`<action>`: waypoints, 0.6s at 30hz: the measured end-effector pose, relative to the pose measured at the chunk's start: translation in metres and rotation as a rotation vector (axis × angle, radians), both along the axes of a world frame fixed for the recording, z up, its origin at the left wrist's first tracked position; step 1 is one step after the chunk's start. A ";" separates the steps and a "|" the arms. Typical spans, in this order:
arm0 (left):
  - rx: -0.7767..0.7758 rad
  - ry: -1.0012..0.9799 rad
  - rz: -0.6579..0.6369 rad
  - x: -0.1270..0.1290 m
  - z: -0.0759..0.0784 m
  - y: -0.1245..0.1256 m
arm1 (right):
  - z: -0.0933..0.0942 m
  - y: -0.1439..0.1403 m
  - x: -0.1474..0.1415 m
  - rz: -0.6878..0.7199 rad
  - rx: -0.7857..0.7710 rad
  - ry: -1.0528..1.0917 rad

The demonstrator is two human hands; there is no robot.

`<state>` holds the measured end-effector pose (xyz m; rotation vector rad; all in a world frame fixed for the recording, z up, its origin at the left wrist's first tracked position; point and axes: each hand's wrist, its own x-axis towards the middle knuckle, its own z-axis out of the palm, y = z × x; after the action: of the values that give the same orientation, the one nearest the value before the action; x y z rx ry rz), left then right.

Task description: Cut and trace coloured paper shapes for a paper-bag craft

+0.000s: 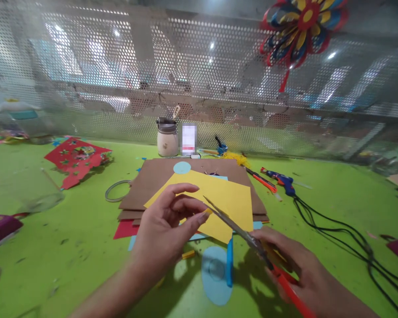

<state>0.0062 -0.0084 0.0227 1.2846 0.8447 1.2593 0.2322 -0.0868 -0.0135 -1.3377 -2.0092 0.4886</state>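
Scissors (257,245) gripped by right hand (300,263) hover over green tabletop (82,229) before perforated screen (199,84), left hand (167,223) pinching yellow scrap (208,211).

Close head-worn view, forward and down, green table (86,234)

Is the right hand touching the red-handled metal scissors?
Touching. The head view plainly shows the right hand gripping the red-handled metal scissors at their handle end.

Red-handled steel scissors (254,244) block the middle; a hand could pass over the green desk (280,215) between the brown cardboard stack (149,186) and long black cable (370,257). A transparent, perhaps plastic container (41,201) obstructs leftward.
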 end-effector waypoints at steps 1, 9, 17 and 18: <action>0.007 0.004 0.006 0.000 0.000 -0.001 | 0.000 0.000 0.000 -0.002 0.020 -0.009; 0.010 -0.016 0.003 0.001 -0.001 -0.001 | 0.000 -0.002 0.000 -0.002 0.042 -0.048; -0.027 -0.011 -0.009 0.001 0.002 -0.001 | 0.001 -0.003 -0.005 0.004 -0.065 0.068; -0.032 -0.014 -0.016 0.001 0.001 0.000 | 0.000 -0.002 -0.005 0.004 -0.071 0.076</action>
<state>0.0070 -0.0085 0.0237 1.2530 0.8398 1.2359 0.2275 -0.0893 -0.0131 -1.3378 -1.9489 0.6080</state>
